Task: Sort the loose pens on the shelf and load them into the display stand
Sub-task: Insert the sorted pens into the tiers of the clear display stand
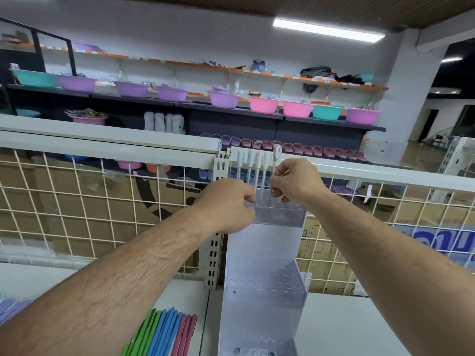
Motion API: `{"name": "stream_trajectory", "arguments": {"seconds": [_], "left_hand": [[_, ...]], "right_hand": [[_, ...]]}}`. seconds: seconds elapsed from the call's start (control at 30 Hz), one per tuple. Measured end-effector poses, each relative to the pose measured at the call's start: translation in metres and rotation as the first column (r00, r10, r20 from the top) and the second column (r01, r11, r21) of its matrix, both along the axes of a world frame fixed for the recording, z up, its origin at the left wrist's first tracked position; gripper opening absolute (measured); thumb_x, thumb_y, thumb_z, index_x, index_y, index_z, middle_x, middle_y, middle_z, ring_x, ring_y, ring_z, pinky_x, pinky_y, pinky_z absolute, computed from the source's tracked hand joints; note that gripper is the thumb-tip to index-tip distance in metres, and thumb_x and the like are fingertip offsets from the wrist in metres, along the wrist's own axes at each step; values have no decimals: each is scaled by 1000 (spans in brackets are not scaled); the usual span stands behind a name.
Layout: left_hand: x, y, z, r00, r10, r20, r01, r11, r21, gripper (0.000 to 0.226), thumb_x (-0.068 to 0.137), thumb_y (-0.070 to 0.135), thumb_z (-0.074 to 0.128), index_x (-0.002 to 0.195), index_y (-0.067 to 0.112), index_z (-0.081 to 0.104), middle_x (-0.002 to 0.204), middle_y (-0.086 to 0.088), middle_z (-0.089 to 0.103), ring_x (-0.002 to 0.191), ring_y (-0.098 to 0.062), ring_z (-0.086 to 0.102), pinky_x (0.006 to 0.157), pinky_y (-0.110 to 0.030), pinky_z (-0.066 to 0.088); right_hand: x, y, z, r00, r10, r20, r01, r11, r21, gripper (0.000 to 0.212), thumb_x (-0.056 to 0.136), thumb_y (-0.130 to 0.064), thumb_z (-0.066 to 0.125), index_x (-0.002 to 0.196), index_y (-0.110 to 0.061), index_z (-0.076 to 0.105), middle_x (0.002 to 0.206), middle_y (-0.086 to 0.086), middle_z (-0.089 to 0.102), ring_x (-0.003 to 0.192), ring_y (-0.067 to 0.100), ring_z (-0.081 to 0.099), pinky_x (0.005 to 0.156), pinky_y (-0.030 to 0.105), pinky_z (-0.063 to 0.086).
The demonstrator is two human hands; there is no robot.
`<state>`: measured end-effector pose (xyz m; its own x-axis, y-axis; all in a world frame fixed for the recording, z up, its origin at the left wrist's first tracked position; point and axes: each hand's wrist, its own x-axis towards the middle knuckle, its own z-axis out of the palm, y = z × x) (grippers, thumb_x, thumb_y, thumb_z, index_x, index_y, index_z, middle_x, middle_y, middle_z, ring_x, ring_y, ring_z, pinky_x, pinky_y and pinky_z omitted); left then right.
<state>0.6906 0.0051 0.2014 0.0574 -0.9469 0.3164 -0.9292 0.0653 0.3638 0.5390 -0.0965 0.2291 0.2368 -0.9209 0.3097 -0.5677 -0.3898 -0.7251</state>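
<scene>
Clear acrylic display stand (262,278), tiered, upright on a white shelf (347,325) against a wire grid panel (77,201). Top tier (280,215) holds four white pens (253,168) standing in its holes. A round-capped pen (275,168) stands just right of them, barrel pinched by the right hand (298,181). Left hand (226,204) has its fingers curled on the tier's left front corner, steadying it. Loose pens (159,332) — green, blue, pink — lie side by side on the shelf, lower left of the stand.

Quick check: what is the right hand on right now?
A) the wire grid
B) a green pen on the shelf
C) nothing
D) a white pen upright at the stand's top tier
D: the right hand pinches the round-topped white pen, upright over the display stand's top tier.
</scene>
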Motion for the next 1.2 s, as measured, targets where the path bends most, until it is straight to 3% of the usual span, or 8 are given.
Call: {"name": "stream_trajectory", "arguments": {"seconds": [0.17,0.27,0.5,0.67,0.83,0.93,1.03,1.2], "left_hand": [[1,-1,0,1000,-4,-4,4,1000,-7,29,83,27,57,108,34,71,119,13,65,112,-15,58,96,-39,51],[1,-1,0,1000,-7,-7,7,1000,-6,30,83,26,58,109,33,71,119,13,65,112,-15,58,96,-39,51],[2,-2,-2,1000,-13,7,13,1000,-17,31,83,28,58,111,33,70,120,13,65,114,-15,58,97,-37,50],[5,2,-7,997,-60,38,61,998,-12,40,82,31,56,121,32,65,126,11,63,118,-16,56,98,-38,49],[14,10,-14,990,-135,48,134,991,10,53,88,32,57,141,27,53,147,6,51,135,-18,45,110,-36,40],[15,22,-19,983,-179,30,178,984,30,61,91,31,58,150,25,41,158,4,36,146,-16,30,117,-33,28],[15,41,-26,980,-200,13,200,980,16,68,92,30,59,155,24,33,163,4,25,150,-14,19,119,-28,17],[21,81,-44,990,-140,-1,140,989,41,71,91,29,60,156,23,31,163,4,23,150,-17,18,121,-30,16]], "right_hand": [[-1,-1,-2,994,-14,-109,12,1000,-19,9,86,-8,73,79,-6,69,63,3,72,61,20,71,59,33,62],[0,-1,-3,983,-36,-178,27,998,-51,13,81,-10,77,71,-8,69,69,7,71,61,19,62,62,34,58],[0,8,-8,963,-88,-255,70,995,-77,6,82,-17,78,78,-14,75,76,3,71,67,16,65,60,30,56],[-9,34,-8,967,-113,-226,89,990,-114,18,83,-27,80,93,-15,69,86,-1,67,71,11,61,60,27,51],[-17,77,-16,958,-95,-271,62,990,-127,45,86,-31,78,127,-18,65,123,-2,66,98,12,60,79,26,46],[-20,98,-27,945,-116,-307,69,985,-158,47,86,-32,77,130,-21,64,132,-3,64,96,12,61,76,23,42],[-23,114,-36,941,-101,-324,55,988,-147,47,86,-34,77,129,-23,63,135,-4,61,111,14,60,84,25,41],[-20,142,-53,941,-17,-338,-15,996,-92,50,85,-34,79,131,-24,63,136,-3,61,113,14,60,84,25,42]]}}
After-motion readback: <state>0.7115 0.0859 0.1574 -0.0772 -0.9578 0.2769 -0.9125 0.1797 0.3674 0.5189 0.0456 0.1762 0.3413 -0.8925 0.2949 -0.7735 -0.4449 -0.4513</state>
